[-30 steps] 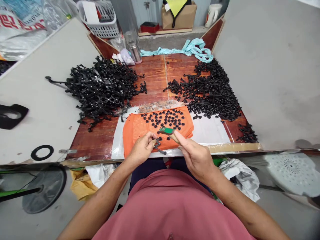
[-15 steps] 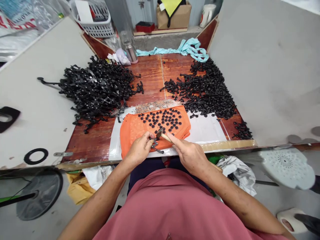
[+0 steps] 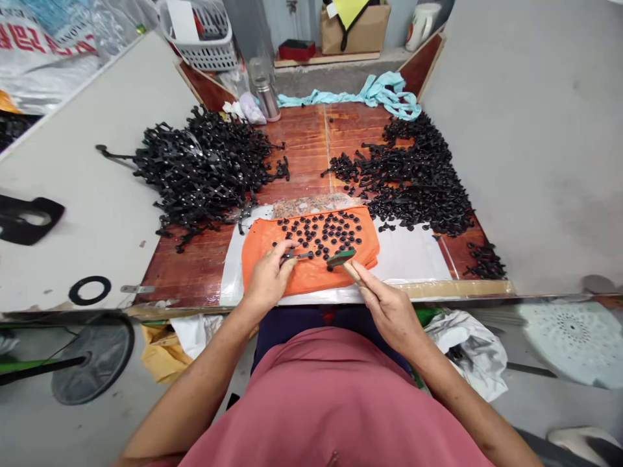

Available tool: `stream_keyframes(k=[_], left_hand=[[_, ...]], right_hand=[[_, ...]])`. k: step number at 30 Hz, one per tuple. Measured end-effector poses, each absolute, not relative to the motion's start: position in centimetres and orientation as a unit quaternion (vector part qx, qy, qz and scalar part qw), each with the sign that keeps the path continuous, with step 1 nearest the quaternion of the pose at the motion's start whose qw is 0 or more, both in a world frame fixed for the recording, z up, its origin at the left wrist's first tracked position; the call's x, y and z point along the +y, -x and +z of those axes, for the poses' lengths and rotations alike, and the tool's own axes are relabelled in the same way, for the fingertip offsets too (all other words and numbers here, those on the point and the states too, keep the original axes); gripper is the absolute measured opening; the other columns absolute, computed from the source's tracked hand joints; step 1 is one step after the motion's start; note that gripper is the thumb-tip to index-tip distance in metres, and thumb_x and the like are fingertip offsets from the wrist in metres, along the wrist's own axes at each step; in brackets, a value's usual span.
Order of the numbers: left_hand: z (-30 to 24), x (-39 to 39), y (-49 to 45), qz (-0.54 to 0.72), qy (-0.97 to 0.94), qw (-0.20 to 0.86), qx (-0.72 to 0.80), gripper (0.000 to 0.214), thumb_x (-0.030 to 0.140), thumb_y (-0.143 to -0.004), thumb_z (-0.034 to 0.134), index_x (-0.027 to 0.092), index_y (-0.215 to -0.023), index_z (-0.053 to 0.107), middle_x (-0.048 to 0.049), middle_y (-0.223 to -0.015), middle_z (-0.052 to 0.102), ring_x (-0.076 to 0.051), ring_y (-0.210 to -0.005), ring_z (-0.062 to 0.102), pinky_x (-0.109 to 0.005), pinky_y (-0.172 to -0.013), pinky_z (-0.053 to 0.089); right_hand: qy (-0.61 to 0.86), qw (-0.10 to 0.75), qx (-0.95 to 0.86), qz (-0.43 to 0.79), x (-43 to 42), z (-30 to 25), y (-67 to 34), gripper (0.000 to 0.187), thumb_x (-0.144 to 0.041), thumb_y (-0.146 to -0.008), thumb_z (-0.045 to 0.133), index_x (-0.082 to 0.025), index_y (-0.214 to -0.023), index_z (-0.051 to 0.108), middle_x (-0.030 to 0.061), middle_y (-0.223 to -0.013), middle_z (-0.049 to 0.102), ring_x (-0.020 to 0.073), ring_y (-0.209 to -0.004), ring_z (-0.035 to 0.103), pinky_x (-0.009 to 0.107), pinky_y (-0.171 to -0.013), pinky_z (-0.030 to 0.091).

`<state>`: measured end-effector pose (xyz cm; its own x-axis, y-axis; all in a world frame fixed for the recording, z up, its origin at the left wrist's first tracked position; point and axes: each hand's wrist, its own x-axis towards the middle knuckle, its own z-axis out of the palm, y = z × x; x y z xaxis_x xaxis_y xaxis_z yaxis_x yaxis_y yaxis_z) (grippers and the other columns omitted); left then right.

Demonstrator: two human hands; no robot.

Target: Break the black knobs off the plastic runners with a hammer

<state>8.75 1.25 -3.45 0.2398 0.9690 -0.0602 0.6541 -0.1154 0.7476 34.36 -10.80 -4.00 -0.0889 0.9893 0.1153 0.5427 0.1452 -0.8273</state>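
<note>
My left hand (image 3: 270,272) pinches a black plastic branched piece (image 3: 302,255) between thumb and fingers, above the left part of a folded orange cloth (image 3: 257,250). In my right hand (image 3: 389,305) is a hammer (image 3: 354,271), gripped by its pale wooden handle, with the forefinger stretched along it. The narrow green-and-dark head is tilted over the cloth, to the right of the branched piece and apart from it. Several small round black plastic parts (image 3: 318,233) lie scattered on the cloth beyond both hands.
A tangled heap of black branched pieces (image 3: 195,168) fills the table's left side. Loose small black parts (image 3: 423,175) are piled at right. White sheeting (image 3: 413,256) lies under the cloth. A steel flask (image 3: 267,97) and light-blue fabric strip (image 3: 384,89) lie along the back.
The hammer head has moved right, away from the branched piece. My left hand still pinches the piece, now turned and farther forward over the cloth. The whole view has shifted slightly.
</note>
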Motion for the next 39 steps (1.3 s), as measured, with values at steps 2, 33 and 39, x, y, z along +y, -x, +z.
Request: stream_keyframes(k=[2, 33, 39], left_hand=[[-3.8, 1.2, -9.1, 0.208, -0.734, 0.28, 0.583, 0.034, 0.026, -0.094, 0.055, 0.026, -0.127, 0.063, -0.0067, -0.108, 0.072, -0.023, -0.097, 0.068, -0.035, -0.09, 0.05], [-4.6, 1.4, -9.2, 0.134, -0.741, 0.228, 0.617, 0.035, 0.029, -0.096, 0.058, 0.025, -0.13, 0.067, -0.0079, -0.114, 0.077, -0.026, -0.102, 0.072, -0.035, -0.092, 0.052], [-4.1, 1.3, -9.5, 0.116, -0.75, 0.213, 0.615, 0.035, 0.029, -0.097, 0.058, 0.024, -0.131, 0.067, -0.0086, -0.112, 0.078, -0.027, -0.102, 0.072, -0.035, -0.091, 0.053]], right_hand=[[0.581, 0.353, -0.663, 0.314, -11.0, -4.0, -34.3, 0.055, -0.022, -0.109, 0.038, -0.04, -0.161, 0.036, -0.0046, -0.153, 0.054, 0.0196, -0.134, 0.059, 0.036, -0.116, 0.045], [0.613, 0.147, -0.763, 0.14, -5.9, -0.3, -32.2, 0.067, -0.017, -0.103, 0.047, -0.039, -0.163, 0.029, 0.0018, -0.111, 0.079, 0.0206, -0.091, 0.076, 0.033, -0.087, 0.062], [0.618, 0.136, -0.766, 0.118, -5.8, 0.1, -31.8, 0.067, -0.018, -0.106, 0.04, -0.038, -0.166, 0.018, 0.0042, -0.118, 0.076, 0.0196, -0.093, 0.075, 0.03, -0.086, 0.061]])
